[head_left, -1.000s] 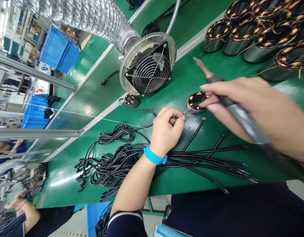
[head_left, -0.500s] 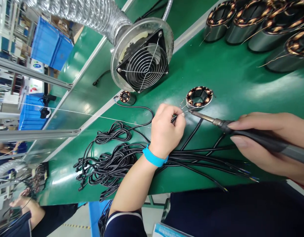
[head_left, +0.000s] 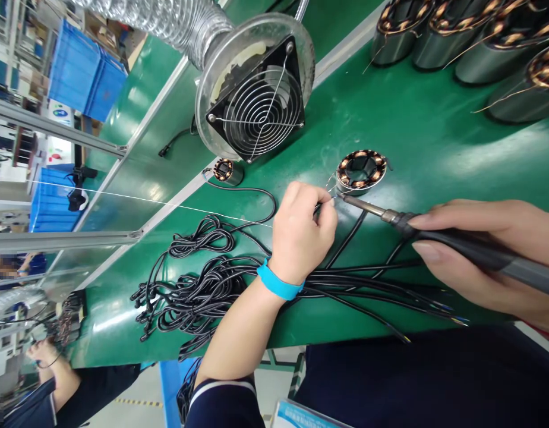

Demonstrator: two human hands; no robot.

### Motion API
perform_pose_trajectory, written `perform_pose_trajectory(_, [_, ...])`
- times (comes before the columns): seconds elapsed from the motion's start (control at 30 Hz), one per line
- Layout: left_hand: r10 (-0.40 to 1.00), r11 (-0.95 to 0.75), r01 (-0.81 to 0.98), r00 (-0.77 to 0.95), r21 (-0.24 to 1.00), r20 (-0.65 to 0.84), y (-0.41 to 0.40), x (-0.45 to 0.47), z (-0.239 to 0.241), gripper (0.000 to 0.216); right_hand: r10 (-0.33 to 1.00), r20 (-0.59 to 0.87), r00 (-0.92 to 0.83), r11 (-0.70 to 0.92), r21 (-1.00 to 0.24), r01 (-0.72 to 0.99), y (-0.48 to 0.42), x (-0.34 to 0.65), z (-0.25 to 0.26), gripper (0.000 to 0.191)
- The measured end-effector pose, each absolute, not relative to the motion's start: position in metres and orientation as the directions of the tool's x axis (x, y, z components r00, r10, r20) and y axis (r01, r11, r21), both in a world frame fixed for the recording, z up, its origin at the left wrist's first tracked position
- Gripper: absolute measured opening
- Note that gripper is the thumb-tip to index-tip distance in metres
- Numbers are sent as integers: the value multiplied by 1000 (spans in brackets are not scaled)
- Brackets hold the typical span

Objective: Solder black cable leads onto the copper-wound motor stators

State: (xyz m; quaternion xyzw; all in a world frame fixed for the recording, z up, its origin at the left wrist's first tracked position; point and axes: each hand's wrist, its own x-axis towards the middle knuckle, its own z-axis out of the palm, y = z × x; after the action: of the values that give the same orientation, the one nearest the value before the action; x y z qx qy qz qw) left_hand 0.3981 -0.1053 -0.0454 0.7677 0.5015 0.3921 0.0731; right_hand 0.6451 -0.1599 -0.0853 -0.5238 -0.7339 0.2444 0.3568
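Left hand (head_left: 302, 230) pinches wires (head_left: 333, 196), seemingly steadying them for the iron (head_left: 470, 248) right hand (head_left: 483, 286) grips at three o'clock; contact unclear.

Turquoise wristband (head_left: 280, 284), short navy sleeve (head_left: 227, 407) with white trim (head_left: 225, 383).

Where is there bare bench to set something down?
Bare bench: between the fan, the row of coil cores and the core beside the left hand; also between that row and the right hand. Crowded: cables around the left forearm.
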Motion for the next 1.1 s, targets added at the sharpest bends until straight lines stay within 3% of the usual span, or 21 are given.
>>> perform_pose_trajectory(0.13, [822,-492,718,198,492,533,-106,398,-45,22,926,292,-241,379,-701,604,-144,631,-74,37])
perform_pose_trajectory(0.33, [854,-457,738,207,496,478,-106,397,-42,19,764,499,-409,645,-568,511,-113,614,-49,23])
perform_pose_trajectory(0.4, [850,-462,740,212,489,482,-106,397,-41,19,730,498,-468,683,-502,530,-105,615,-45,31])
perform_pose_trajectory(0.5, [836,-479,736,218,478,503,-106,398,-41,20,735,455,-502,678,-500,540,-88,616,-40,41])
perform_pose_trajectory(0.67, [830,-481,744,214,464,516,-106,399,-40,21,639,460,-616,769,-400,499,-53,606,-34,39])
perform_pose_trajectory(0.9, [830,-487,710,195,510,522,-105,399,-43,20,566,516,-643,824,-385,417,-42,585,-60,33])
perform_pose_trajectory(1.0, [930,-331,634,94,699,354,-107,396,-40,13,530,564,-633,848,-362,387,-44,585,-63,30])
perform_pose_trajectory(1.1, [994,108,433,-21,895,-110,-106,390,-31,15,550,578,-602,835,-394,384,-43,586,-65,39])
